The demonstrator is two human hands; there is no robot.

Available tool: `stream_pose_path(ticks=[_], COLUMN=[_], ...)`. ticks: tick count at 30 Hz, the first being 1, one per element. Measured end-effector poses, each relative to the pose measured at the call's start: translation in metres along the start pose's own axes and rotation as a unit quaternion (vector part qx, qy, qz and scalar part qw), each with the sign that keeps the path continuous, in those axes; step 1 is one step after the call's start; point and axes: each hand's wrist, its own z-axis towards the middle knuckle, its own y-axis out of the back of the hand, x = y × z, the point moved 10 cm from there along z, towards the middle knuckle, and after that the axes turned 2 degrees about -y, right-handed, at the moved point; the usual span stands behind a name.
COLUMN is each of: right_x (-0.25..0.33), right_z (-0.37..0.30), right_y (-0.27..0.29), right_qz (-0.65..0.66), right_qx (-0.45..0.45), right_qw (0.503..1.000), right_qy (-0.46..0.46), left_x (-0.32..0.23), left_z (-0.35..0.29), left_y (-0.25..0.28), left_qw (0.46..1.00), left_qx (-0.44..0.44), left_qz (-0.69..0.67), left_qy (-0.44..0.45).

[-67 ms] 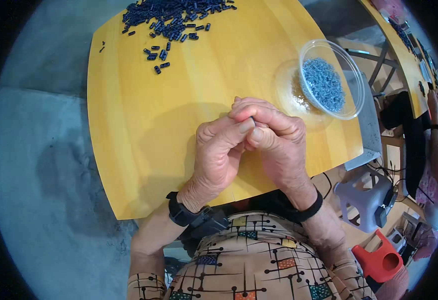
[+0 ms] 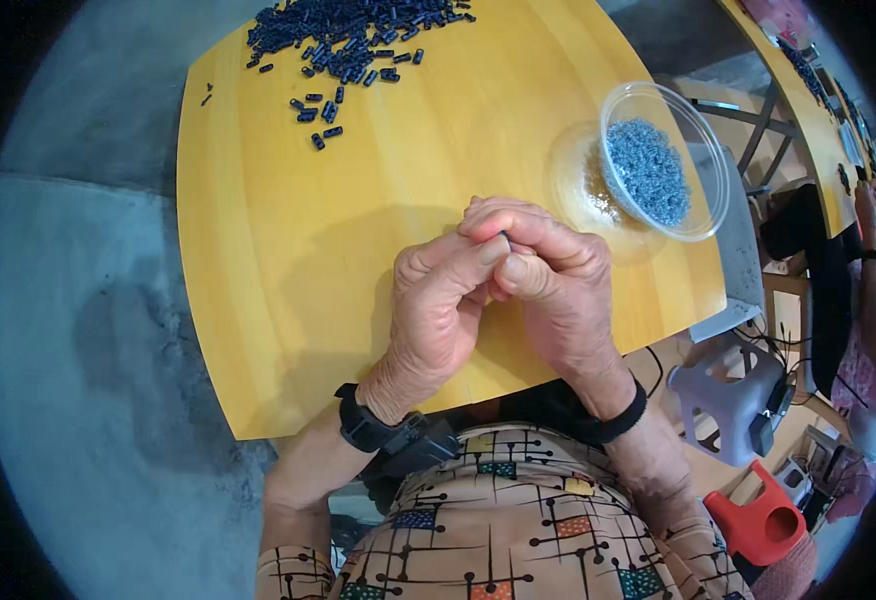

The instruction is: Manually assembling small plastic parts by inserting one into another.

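Note:
Above the near part of the yellow table [image 2: 288,300], my left hand [image 2: 443,300] and my right hand [image 2: 563,290] meet at the fingertips. Both are closed in a pinch, thumbs side by side. Only a sliver of a small dark piece [image 2: 505,237] shows between them; the fingers cover the rest. Toward the far left of the table lies a pile of small dark blue cylindrical pieces [image 2: 358,30], several of them scattered nearer to me. Right of my hands, a clear round plastic bowl [image 2: 713,190] holds many tiny shiny bluish metal-looking parts [image 2: 648,170].
Two tiny dark bits [image 2: 207,95] lie near the table's left edge. On the floor to the right stand a grey plastic stool [image 2: 723,400] and a red plastic stool [image 2: 763,520], with cables. At far right another person's arm [image 2: 870,270] reaches over a second table [image 2: 808,130].

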Motion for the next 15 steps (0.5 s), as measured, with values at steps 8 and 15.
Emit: stream_pose_path(ticks=[8, 15], right_x=[-0.007, -0.008], right_z=[-0.006, -0.007], right_y=[0.006, 0.007], right_qz=[0.002, -0.010], right_qx=[0.011, 0.001], right_qw=[0.999, 0.998], right_qy=[-0.048, -0.059], left_x=[0.006, 0.016], left_z=[0.002, 0.002], left_y=[0.005, 0.002], left_qw=[0.999, 0.998], left_qx=[-0.037, -0.017], left_qz=[0.017, -0.021], left_qy=[0.031, 0.053])
